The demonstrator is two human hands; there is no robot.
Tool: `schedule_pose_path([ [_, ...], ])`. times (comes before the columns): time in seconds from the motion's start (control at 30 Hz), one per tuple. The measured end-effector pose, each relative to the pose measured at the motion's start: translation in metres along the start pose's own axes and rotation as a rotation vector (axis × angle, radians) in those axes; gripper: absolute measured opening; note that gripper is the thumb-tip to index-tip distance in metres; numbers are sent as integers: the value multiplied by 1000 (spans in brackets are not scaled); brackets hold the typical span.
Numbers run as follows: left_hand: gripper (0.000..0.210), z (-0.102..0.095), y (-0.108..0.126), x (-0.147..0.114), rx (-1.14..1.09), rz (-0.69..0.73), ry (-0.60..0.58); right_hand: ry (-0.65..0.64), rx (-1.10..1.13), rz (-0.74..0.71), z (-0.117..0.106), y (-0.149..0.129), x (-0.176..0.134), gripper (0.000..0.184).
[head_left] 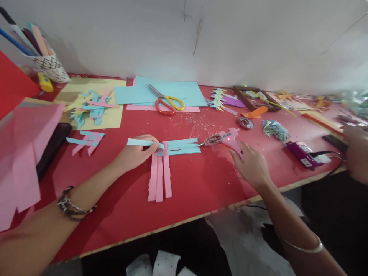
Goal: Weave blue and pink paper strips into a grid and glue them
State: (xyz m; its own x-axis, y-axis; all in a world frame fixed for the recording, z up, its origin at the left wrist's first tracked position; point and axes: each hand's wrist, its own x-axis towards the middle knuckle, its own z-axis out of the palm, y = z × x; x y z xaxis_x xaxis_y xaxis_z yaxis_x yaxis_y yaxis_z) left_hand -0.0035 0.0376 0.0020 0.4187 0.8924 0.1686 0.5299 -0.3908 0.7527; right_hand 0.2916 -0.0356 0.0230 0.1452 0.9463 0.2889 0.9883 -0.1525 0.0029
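Observation:
Blue paper strips lie crosswise with pink paper strips in the middle of the red table. My left hand pinches the end of one blue strip where the two colours meet. A pink glue gun is gripped in my right hand. Its metal nozzle points left, close to the right ends of the blue strips; whether it touches them I cannot tell. Left of my left hand lies a small woven piece of blue and pink strips.
Scissors rest on blue sheets at the back. A pile of woven paper pieces and a pen cup stand left. On the right are a purple power strip, a yarn bundle and another person's hand.

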Motion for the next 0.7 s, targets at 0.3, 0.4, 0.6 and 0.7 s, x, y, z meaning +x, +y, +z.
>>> schedule_pose_path([
  [0.3, 28, 0, -2, -1, -19, 3, -1, 18, -30, 157, 10, 20, 40, 36],
  [0.4, 28, 0, -2, -1, -7, 11, 0, -18, -35, 135, 12, 16, 57, 37],
  [0.6, 29, 1, -2, -1, 2, -37, 7, 150, 33, -83, -15, -45, 66, 37],
  [0.7, 29, 1, -2, -2, 21, -31, 5, -30, 332, -467, -21, -97, 62, 42],
])
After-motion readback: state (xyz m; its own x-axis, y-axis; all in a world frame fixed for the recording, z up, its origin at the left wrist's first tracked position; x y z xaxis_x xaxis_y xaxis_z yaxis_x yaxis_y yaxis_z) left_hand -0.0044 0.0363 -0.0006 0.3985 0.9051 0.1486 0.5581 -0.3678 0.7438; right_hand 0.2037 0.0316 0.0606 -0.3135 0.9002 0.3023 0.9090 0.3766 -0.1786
